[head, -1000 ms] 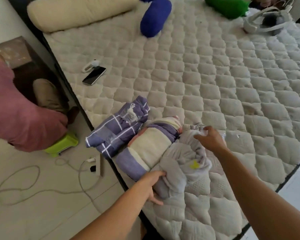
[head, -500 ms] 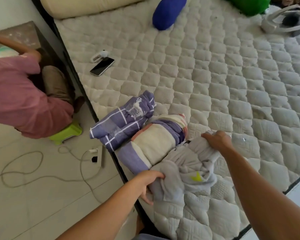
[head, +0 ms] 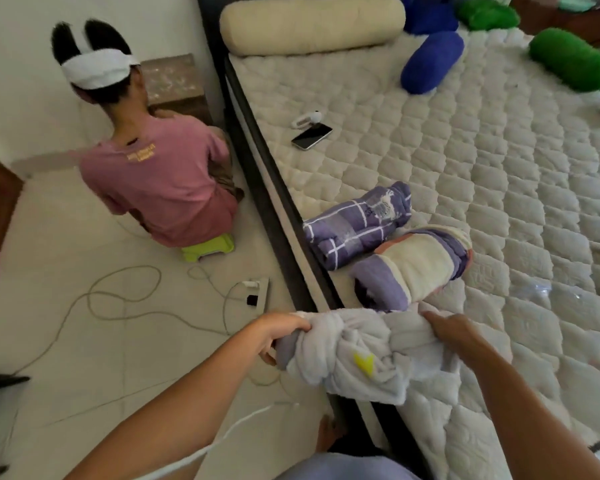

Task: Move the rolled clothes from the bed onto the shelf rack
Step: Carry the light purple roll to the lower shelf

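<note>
A light grey rolled garment [head: 361, 355] with a yellow mark hangs over the near edge of the bed, lifted off the quilted mattress [head: 465, 168]. My left hand [head: 278, 334] grips its left end and my right hand [head: 451, 332] grips its right end. Two more rolls lie on the mattress just beyond: a purple checked roll [head: 357, 223] and a cream and purple roll [head: 413, 268], side by side near the bed's edge. No shelf rack is in view.
A person in a pink shirt [head: 160, 178] sits on a green stool [head: 208, 249] on the floor left of the bed. Cables and a power strip [head: 257, 292] lie on the tiles. A phone [head: 311, 136], a cream bolster [head: 312, 24], blue and green pillows rest on the bed.
Both hands have lifted the grey roll off the mattress and drawn it toward me, over the bed's edge. The view has swung left, bringing the seated person fully into sight.
</note>
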Tool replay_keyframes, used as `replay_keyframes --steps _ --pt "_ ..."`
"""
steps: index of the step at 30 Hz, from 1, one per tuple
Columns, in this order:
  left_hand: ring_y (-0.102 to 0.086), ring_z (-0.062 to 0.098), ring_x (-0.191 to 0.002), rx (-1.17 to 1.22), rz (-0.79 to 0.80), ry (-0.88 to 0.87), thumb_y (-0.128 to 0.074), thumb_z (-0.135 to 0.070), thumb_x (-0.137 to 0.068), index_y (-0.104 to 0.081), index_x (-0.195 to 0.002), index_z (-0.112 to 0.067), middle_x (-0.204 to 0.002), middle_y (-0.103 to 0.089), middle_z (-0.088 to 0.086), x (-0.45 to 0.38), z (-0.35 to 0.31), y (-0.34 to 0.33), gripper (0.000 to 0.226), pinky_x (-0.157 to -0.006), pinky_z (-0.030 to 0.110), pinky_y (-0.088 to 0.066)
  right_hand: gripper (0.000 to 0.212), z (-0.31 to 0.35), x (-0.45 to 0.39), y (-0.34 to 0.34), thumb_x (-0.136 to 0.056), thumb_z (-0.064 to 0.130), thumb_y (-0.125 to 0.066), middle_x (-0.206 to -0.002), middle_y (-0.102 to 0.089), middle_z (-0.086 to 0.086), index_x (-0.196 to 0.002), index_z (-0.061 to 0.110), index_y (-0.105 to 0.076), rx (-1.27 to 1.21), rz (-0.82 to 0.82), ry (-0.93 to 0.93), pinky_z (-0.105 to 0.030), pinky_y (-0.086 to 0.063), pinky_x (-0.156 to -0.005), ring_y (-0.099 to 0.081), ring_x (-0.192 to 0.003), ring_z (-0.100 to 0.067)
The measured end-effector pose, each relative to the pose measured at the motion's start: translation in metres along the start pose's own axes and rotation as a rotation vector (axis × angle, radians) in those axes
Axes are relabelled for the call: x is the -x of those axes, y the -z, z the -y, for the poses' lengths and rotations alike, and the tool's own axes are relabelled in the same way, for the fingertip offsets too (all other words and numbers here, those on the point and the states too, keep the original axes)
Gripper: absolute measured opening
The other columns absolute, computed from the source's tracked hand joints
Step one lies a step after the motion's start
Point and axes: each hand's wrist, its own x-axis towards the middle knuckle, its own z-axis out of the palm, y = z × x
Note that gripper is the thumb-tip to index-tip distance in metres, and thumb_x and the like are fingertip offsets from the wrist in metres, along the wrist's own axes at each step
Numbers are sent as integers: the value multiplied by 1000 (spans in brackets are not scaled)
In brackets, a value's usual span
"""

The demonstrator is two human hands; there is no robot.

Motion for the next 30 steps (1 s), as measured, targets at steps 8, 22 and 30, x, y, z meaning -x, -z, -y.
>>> replay_keyframes --steps 8,22,30 --pt "-51 10 -64 555 -414 -129 -71 -19 -84 -63 -111 1 -75 -59 3 82 183 165 35 -46 23 -40 60 81 135 -157 -77 38 -74 -103 -63 -20 -118 -3 -59 -252 468 100 -43 -54 -64 -61 -82 -34" --pt "-64 24 -108 1547 -1013 -577 -73 -30 -81 -52 -131 -14 -124 -64 6 159 435 368 57 -85 39 -54 14 233 374 -425 -91 9 -53 -92 -67 -9 -91 2 -64 -394 1090 254 -35 -58 -48 -62 -82 -25" --pt "-64 24 -114 1748 -686 -499 -69 -53 -76 -59 -130 -18 -125 -68 9 93 450 446 64 -86 31 -54 17 328 418 -548 -92 9 -54 -98 -64 -16 -100 -2 -64 -207 1150 331 -45 -57 -63 -58 -82 -31"
